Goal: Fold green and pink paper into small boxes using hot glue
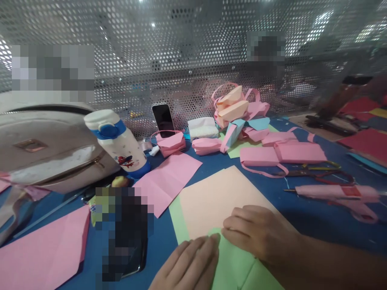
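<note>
A folded sheet of green paper (234,262) lies at the front, on top of a peach sheet (214,197) with another light green sheet (178,215) showing under its left side. My left hand (192,262) rests on the green paper's left edge, fingers stretched out and lying flat. At the paper's far edge is my right hand (256,231), its fingers curled and pressed together on the green paper. My right thumb is mostly hidden. A crease runs across the green paper near the bottom of the view.
Pink sheets (172,181) lie left of the stack. A bottle (121,141), a bag (51,145) and an upright phone (163,119) stand behind. Folded pink paper pieces (299,152), scissors (314,171) and a pink glue gun (332,191) occupy the right, before a perforated metal panel (187,52).
</note>
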Motion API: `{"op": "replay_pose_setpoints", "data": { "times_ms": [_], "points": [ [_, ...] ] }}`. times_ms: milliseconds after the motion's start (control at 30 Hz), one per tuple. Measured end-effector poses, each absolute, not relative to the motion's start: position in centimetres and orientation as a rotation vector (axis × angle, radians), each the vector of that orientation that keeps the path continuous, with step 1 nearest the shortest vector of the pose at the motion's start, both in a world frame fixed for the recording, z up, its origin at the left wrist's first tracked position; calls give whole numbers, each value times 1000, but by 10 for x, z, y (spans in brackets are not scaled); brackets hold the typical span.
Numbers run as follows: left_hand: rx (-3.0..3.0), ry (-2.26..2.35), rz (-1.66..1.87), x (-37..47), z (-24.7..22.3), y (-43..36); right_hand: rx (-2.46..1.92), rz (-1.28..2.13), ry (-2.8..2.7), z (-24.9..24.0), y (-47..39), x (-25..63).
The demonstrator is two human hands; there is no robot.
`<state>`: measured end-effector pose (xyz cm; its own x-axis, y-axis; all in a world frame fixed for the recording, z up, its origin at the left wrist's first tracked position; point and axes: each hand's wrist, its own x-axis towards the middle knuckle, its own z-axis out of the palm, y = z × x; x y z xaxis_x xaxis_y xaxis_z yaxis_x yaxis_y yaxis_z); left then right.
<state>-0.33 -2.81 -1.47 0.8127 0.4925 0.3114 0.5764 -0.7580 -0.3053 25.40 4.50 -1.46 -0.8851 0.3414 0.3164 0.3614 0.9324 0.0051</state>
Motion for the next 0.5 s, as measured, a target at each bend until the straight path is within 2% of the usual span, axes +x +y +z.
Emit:
{"op": "replay_pose_setpoints", "data": {
  "times_ms": [300, 500],
  "points": [
    [-2608, -720, -423, -1, -16, -13, -440, -59, -2831, -16, 50, 254],
    [-2670, -807, -449, 8, -12, -7, -465, 283, -2725, -12, 60, 254]
  ]
}}
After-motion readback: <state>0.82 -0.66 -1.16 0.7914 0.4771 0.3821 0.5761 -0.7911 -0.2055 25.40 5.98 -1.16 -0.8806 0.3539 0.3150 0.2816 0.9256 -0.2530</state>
